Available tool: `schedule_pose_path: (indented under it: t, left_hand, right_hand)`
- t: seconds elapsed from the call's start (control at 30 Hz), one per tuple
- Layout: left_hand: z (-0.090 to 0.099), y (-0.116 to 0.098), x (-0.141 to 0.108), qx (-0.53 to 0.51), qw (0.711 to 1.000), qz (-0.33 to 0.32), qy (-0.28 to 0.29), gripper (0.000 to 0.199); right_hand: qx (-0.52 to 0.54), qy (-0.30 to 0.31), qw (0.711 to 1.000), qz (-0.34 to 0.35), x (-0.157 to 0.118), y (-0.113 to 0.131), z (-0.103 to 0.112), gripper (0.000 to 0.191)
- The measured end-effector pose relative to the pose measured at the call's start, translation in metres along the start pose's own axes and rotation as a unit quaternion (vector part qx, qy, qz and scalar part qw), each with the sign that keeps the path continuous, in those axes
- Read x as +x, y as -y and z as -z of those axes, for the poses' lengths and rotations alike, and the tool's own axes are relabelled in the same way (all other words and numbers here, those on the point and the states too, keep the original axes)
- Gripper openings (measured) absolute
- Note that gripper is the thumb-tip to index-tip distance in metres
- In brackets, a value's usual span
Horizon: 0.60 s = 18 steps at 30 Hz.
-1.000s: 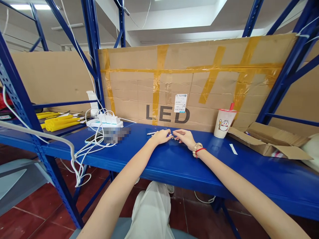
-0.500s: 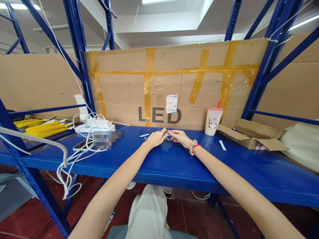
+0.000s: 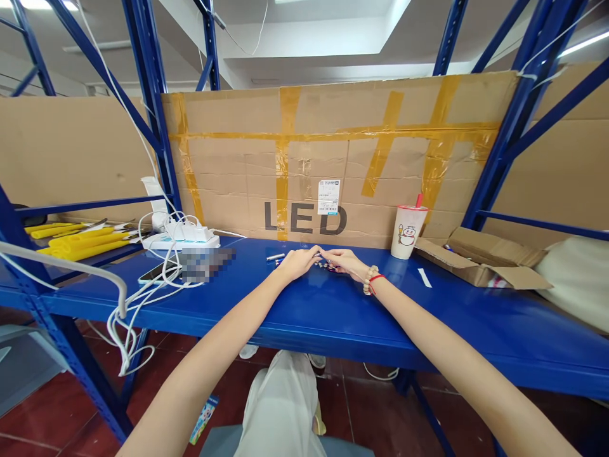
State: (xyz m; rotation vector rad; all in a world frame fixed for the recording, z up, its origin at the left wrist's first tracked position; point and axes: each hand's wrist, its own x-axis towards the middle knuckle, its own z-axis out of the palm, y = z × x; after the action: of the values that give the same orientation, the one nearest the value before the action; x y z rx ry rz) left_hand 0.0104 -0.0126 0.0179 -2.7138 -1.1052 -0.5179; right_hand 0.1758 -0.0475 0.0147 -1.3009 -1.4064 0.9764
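Note:
My left hand (image 3: pixel 301 262) and my right hand (image 3: pixel 343 261) meet fingertip to fingertip just above the blue shelf top (image 3: pixel 304 311). Both are closed in a pinch around something small, too small and covered to name. Beneath the fingers lie several small dark and shiny pieces (image 3: pixel 324 266), partly hidden by the hands. To the left of my left hand rests a short silvery cylinder (image 3: pixel 275 257), with a small blue piece beside it. A beaded bracelet (image 3: pixel 368 280) and a red cord circle my right wrist.
A paper cup with a red straw (image 3: pixel 408 231) stands right of my hands, near a paper strip (image 3: pixel 425 277) and an open cardboard box (image 3: pixel 480 257). White cables (image 3: pixel 164 279), a power strip (image 3: pixel 190 238) and yellow-handled tools (image 3: pixel 90 241) occupy the left. Cardboard (image 3: pixel 228 171) walls the back.
My hands stay together in nearly the same place, with only slight finger movement. The camera view has shifted slightly.

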Motion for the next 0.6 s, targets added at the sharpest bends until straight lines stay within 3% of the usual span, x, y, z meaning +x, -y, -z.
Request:
schedule_pose_path:
  t: [0.3, 0.6]
  left_hand:
    - [-0.004, 0.013, 0.004, -0.003, 0.999, 0.044, -0.009, 0.032]
    - [-0.003, 0.011, 0.003, -0.035, 0.999, 0.032, 0.0, 0.034]
  right_hand:
    - [-0.021, -0.047, 0.995, 0.087, 0.016, -0.017, -0.016, 0.045]
    - [-0.089, -0.082, 0.974, 0.193, 0.017, -0.016, -0.003, 0.04]
